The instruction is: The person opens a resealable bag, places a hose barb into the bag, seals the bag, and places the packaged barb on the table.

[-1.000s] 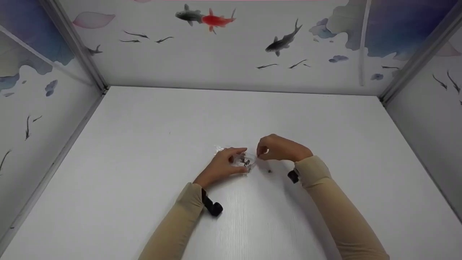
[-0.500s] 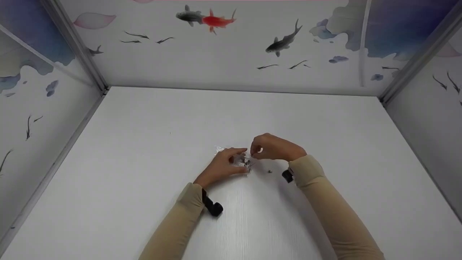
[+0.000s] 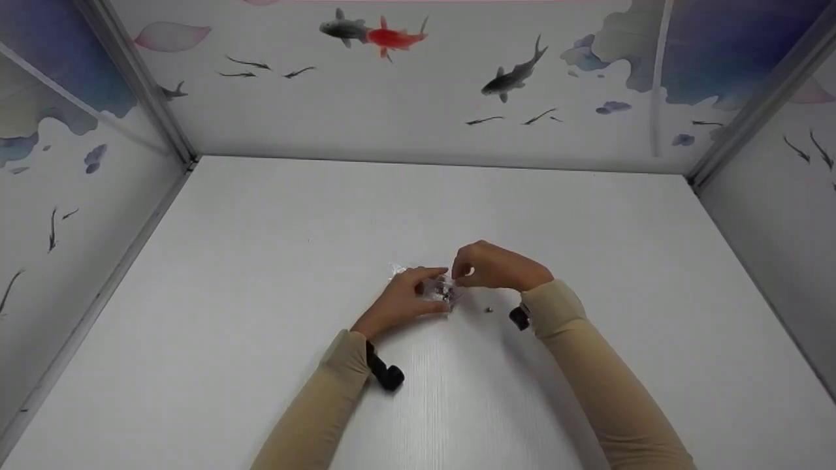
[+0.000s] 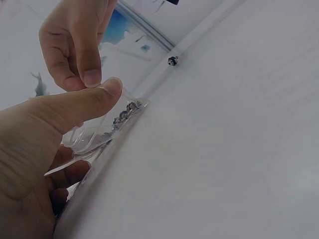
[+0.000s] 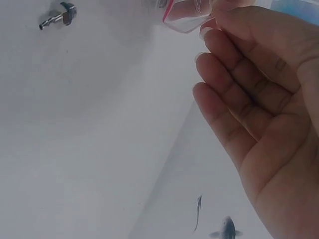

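A clear plastic bag [image 3: 446, 287] with a red line along its mouth [image 5: 168, 10] lies between the two hands, holding several small dark and silvery metal pieces [image 4: 122, 115]. My left hand [image 3: 401, 297] grips it from the left, thumb on the near side and fingers on the far side. From the right, my right hand [image 3: 499, 266] pinches the bag's edge between thumb and forefinger; the other fingers curve loosely in the right wrist view. A single metal fitting with a dark ring [image 5: 59, 19] lies on the table, just right of the bag.
The white tabletop [image 3: 313, 215] is bounded by printed panels [image 3: 418, 98] at the back and both sides. Crinkled clear plastic [image 3: 396, 268] pokes out behind the left hand. Each wrist wears a small black camera [image 3: 520, 318].
My right hand has shifted a little left, onto the bag's edge. The mouth of the bag looks less round than before. My left hand and the loose fitting have stayed put.
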The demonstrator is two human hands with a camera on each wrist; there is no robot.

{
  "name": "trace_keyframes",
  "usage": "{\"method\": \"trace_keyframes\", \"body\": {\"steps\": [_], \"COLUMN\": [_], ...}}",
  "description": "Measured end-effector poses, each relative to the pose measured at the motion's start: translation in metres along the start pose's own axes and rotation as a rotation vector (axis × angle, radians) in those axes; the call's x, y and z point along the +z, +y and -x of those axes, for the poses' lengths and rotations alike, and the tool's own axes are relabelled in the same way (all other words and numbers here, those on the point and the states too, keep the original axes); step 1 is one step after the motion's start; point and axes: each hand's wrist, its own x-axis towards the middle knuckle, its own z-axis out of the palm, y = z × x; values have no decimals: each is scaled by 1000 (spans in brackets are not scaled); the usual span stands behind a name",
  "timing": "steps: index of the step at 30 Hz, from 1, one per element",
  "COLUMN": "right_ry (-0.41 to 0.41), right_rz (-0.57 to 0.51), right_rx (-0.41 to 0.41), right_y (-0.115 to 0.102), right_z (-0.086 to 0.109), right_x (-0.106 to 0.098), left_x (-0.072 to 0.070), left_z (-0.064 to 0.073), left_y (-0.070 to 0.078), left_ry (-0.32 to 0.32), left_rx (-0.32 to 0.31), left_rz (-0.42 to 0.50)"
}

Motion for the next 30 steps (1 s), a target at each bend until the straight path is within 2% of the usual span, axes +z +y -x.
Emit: {"method": "trace_keyframes", "body": {"steps": [9,30], "right_ry": [-10,-76], "right_rz": [11,-112], "right_rx": [10,210], "right_y": [6,24], "right_z": [5,32], "right_x": [0,6], "left_x": [0,1], "left_z": [0,0], "left_y": [-2,-2], "left_ry": [5,19], "left_rx": [8,-4], "left_rz": [-18,-44]}}
